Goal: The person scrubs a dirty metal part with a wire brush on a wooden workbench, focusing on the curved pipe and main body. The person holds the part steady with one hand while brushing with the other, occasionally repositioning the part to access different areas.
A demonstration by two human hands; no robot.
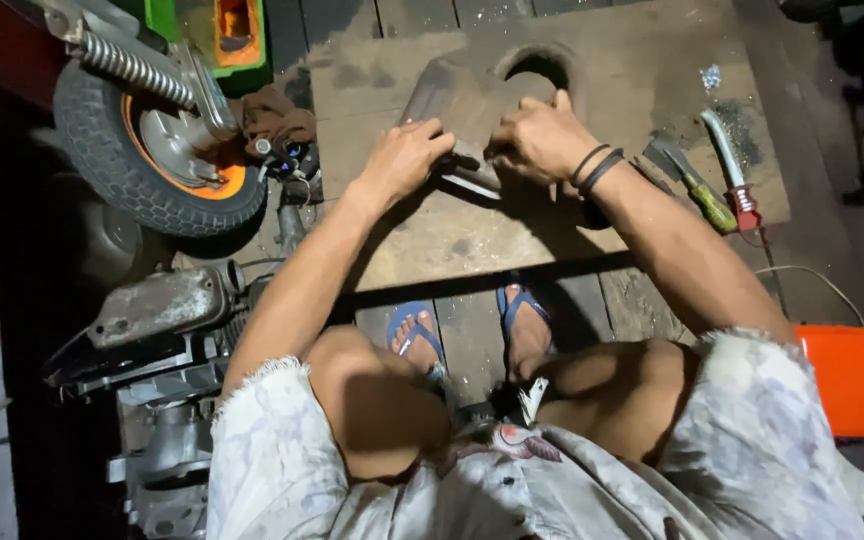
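A flat grey metal plate (452,100) lies tilted on a wooden board (432,235) in front of me. My left hand (404,158) grips the plate's near left edge. My right hand (542,138), with black bands on the wrist, closes over its near right corner. A thin metal strip (472,184) sticks out beneath the plate between the two hands. I squat with both feet in blue sandals (414,335) at the board's near edge.
A round hole (540,68) is cut in the board behind the plate. A hatchet (690,180) and a red-handled knife (734,168) lie to the right. A small wheel with orange rim (152,140) and an engine (167,310) stand to the left. An orange box (857,378) sits at right.
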